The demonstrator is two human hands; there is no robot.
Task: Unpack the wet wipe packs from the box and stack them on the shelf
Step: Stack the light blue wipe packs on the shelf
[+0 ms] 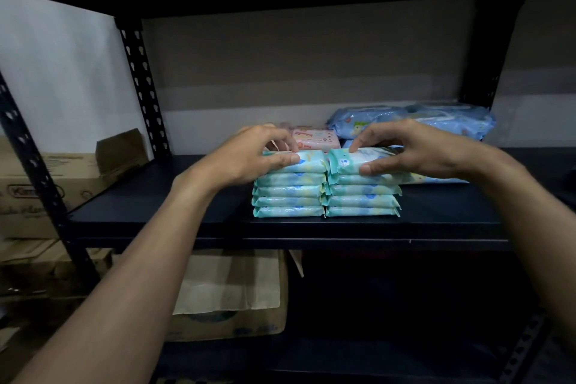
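Your left hand [249, 150] pinches the left stack's top pack [307, 161]; your right hand [414, 146] pinches the right stack's top pack [344, 162]. Both wet wipe stacks [288, 196] touch side by side near the front edge of the shelf [156, 206], probably squared for stability.

Two side-by-side stacks of flat teal wet wipe packs [324, 193] on the dark shelf [149, 206]
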